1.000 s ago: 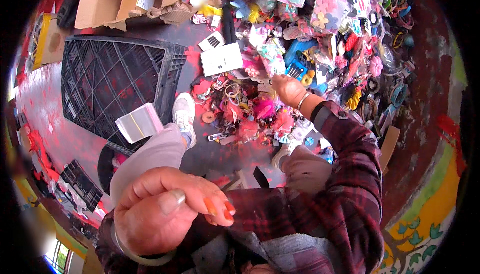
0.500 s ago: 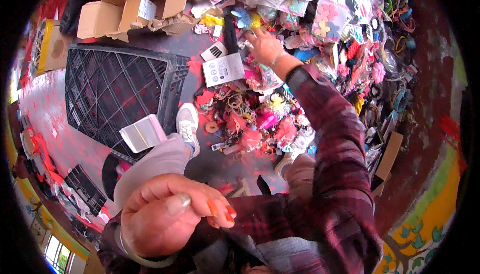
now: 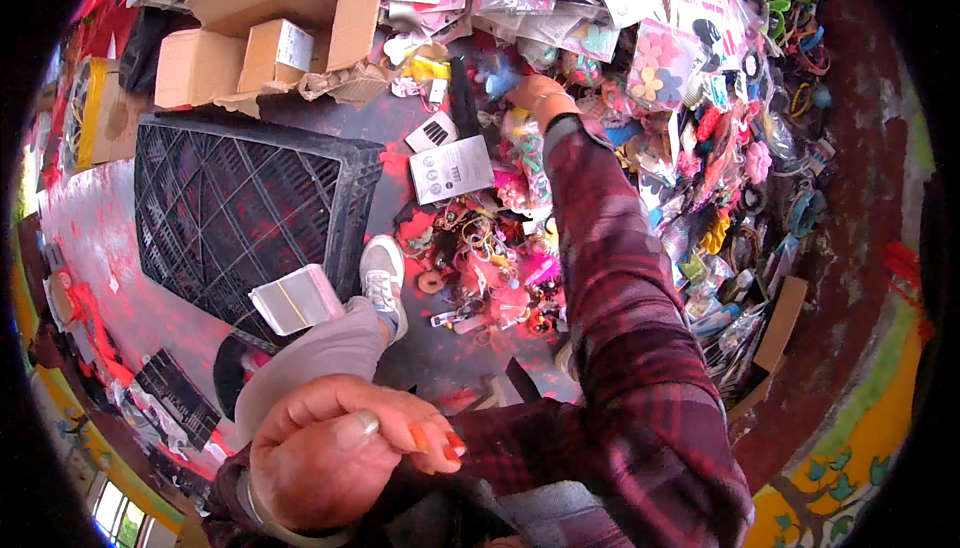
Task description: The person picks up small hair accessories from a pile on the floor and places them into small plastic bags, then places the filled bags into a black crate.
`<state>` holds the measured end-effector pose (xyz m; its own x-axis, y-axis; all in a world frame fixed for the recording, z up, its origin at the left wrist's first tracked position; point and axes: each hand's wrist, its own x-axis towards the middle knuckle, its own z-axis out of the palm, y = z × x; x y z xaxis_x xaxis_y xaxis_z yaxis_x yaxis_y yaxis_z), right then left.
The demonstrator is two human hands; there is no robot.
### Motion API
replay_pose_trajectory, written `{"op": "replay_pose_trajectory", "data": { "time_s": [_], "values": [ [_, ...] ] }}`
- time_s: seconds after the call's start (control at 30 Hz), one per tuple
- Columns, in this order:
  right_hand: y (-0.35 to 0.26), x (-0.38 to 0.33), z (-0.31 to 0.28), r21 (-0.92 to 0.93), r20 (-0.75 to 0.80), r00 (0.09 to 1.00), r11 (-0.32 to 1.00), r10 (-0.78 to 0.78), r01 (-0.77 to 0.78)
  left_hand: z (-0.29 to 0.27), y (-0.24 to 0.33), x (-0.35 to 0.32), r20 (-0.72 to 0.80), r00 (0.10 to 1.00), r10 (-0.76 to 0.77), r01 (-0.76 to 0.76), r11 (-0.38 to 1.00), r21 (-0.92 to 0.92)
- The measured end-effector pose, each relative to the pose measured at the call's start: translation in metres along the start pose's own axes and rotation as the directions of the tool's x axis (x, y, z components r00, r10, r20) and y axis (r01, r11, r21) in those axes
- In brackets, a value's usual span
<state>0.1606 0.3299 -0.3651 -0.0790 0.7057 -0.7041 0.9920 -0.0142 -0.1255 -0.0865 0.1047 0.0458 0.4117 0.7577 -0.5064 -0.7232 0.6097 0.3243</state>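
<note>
Right hand: the right hand (image 3: 538, 94) lies at the far side of the floor heap, wrist bent over packaged goods; its fingertips are blurred and partly hidden, so whether they grasp or merely touch anything cannot be told.

Blue piece: the fluffy-looking blue piece (image 3: 498, 80) sits at the right hand's fingertips, near the black strip (image 3: 463, 98); contact is unclear. A hasty pinch here could catch a neighbouring article too, because the pieces lie crowded together.

Left hand: the left hand (image 3: 335, 448) is held low before the body, its fingers curled inward and the thumb folded against them; whether anything is enclosed cannot be told. Anything small inside might slip out if the curl loosens.

Plaid sleeve: the plaid sleeve (image 3: 630, 288) spans the right side of the accessory heap (image 3: 495, 273). Loose cloth could snag bands or clips and drag them along.

Clear packets: the clear packets (image 3: 590, 18) overlap beyond the right hand; slick film could let the stack slide if the arm nudges it.

Left shoe: the left shoe (image 3: 382, 283) stands just beside the heap; a shifted foot could crush stray pieces.

Banded bundle: the banded bundle (image 3: 297, 300) rests on the black crate (image 3: 240, 213), close to the knee; 1 bump could tip it to the floor.
</note>
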Motion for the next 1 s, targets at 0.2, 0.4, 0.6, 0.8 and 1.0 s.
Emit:
{"op": "replay_pose_trajectory", "data": {
  "time_s": [0.2,0.4,0.6,0.8,1.0],
  "values": [
    [0.085,-0.026,0.045,0.001,-0.244,0.771,0.794,-0.589,0.607,0.005,-0.002,-0.016,0.029,0.999,-0.021,0.021,1.000,0.009],
    [0.048,-0.134,0.015,0.440,0.075,0.879,0.807,-0.470,0.394,0.004,-0.014,-0.035,0.061,0.998,-0.007,0.006,1.000,0.031],
    [0.038,-0.179,0.009,0.354,0.483,0.634,0.797,-0.604,0.490,0.005,-0.019,-0.040,0.095,0.995,-0.020,0.014,0.998,0.065],
    [-0.016,-0.118,-0.028,-0.235,0.210,0.823,0.790,-0.528,0.567,0.004,-0.018,-0.027,0.039,0.999,-0.030,0.029,0.999,0.029],
    [-0.048,-0.023,-0.017,0.159,-0.270,0.963,0.986,0.002,0.043,0.009,-0.014,-0.012,-0.139,0.987,0.076,-0.038,0.965,0.261]
  ]
}}
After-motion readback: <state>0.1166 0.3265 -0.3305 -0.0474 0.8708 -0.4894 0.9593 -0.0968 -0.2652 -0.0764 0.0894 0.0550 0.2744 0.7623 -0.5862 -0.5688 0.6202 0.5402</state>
